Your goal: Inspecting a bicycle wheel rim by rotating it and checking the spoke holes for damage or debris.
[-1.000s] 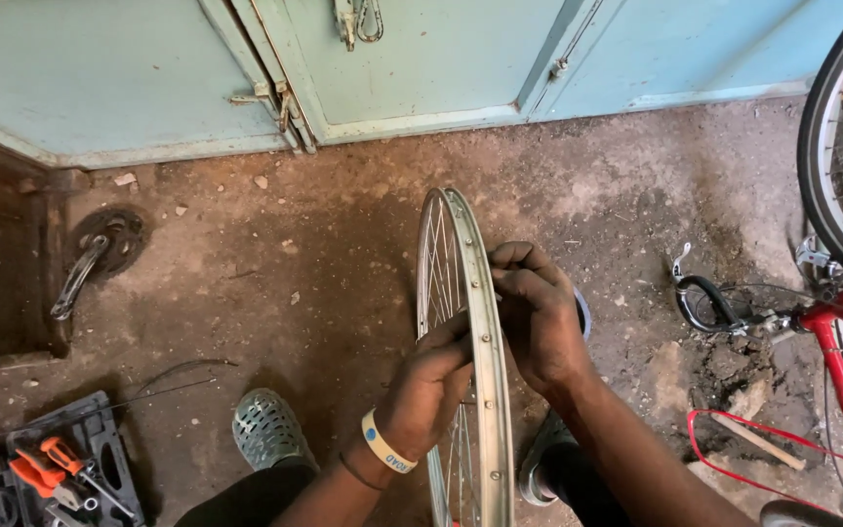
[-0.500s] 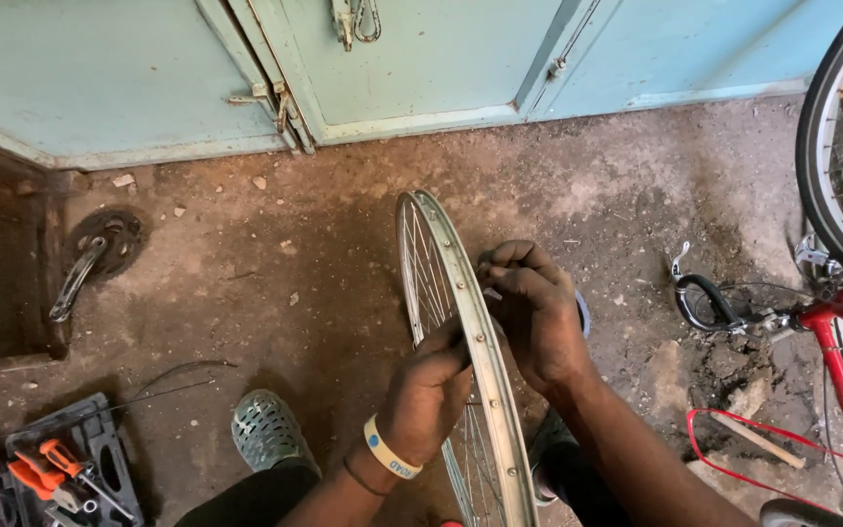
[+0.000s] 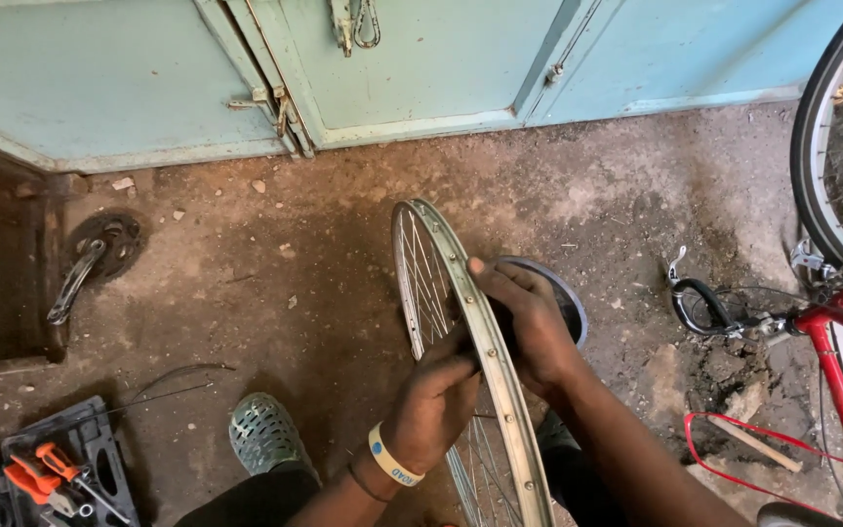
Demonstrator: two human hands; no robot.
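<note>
A bare bicycle wheel rim [image 3: 441,256] with thin spokes stands upright on edge between my knees, seen almost edge-on. My left hand [image 3: 438,398], with a pale wristband, is closed on the rim's left side at the spokes. My right hand [image 3: 531,324] grips the rim from the right, fingers curled over its outer edge. A dark round disc [image 3: 566,298] lies on the floor just behind my right hand, partly hidden by it.
A crank arm with chainring [image 3: 90,265] lies at left. An open tool case [image 3: 46,473] with orange-handled tools sits bottom left. My green perforated shoe [image 3: 263,434] is beside it. A red bicycle frame [image 3: 836,351] and tyred wheel [image 3: 822,146] stand at right, pale blue doors [image 3: 421,68] behind.
The rim has tilted and turned, its top edge swinging left. My right hand slid down the rim's outer edge; my left hand stayed at the spokes.
</note>
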